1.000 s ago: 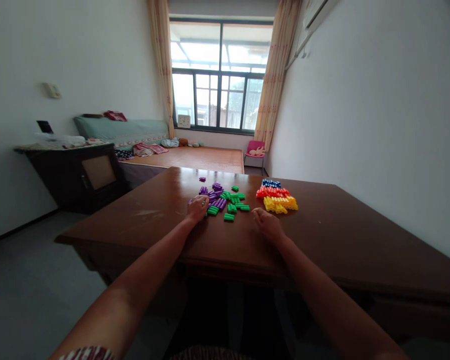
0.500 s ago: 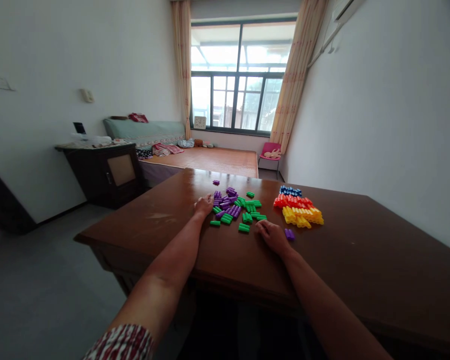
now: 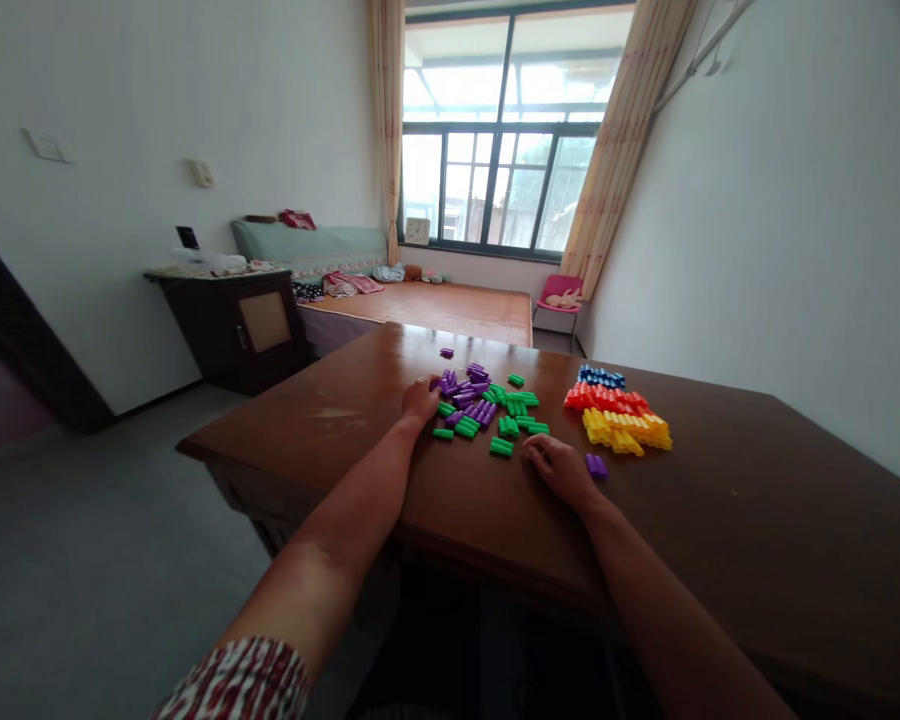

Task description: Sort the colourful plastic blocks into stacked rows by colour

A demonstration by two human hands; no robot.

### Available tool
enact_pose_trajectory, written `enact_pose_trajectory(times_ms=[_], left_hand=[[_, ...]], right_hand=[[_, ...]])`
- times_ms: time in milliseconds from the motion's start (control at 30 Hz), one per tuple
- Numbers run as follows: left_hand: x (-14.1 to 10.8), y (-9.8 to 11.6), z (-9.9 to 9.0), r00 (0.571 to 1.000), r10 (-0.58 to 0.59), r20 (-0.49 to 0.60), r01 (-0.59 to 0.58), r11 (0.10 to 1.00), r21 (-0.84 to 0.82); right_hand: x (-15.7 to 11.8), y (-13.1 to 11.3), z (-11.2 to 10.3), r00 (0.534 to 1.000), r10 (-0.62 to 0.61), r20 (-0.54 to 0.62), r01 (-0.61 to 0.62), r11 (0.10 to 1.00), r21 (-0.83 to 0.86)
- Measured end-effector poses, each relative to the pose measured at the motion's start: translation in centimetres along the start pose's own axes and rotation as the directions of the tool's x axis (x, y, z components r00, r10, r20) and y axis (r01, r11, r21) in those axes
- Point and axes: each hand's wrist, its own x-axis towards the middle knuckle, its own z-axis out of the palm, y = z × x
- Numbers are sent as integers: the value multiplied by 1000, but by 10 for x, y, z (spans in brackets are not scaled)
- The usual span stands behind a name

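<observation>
Purple pieces (image 3: 486,413) lie heaped on the tabletop (image 3: 727,530), one pair (image 3: 597,466) (unseen a second ago) now separate beside the right hand (image 3: 561,470). It and the left hand (image 3: 421,399), by the heap, are half-curled; I can't tell what either holds.

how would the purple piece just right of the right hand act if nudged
The purple piece probably slides easily, as the tabletop looks glossy. It seems unlikely to roll far, since its rounded ridges lie side by side.
</observation>
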Motion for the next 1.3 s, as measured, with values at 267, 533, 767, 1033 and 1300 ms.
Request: enact_pose_trajectory(times_ms=[267, 533, 767, 1033, 1300], left_hand=[[-35, 58, 21, 823, 507, 255, -320, 785, -530], [-54, 73, 35, 716, 609, 340, -426, 768, -479], [-38, 56, 24, 774, 581, 253, -535, 813, -229], [-29, 42, 18, 887, 434, 158, -425, 901, -89], [-29, 55, 13, 905, 388, 175, -395, 919, 2]], right_hand=[[4, -19, 1, 972, 20, -234, 17, 988, 153], [5, -5, -21, 964, 88, -252, -64, 993, 100], [-44, 65, -76, 771, 520, -368, -547, 837, 38], [-52, 61, -75, 736, 560, -381, -656, 728, -200], [-47, 58, -48, 959, 192, -208, -244, 934, -260]])
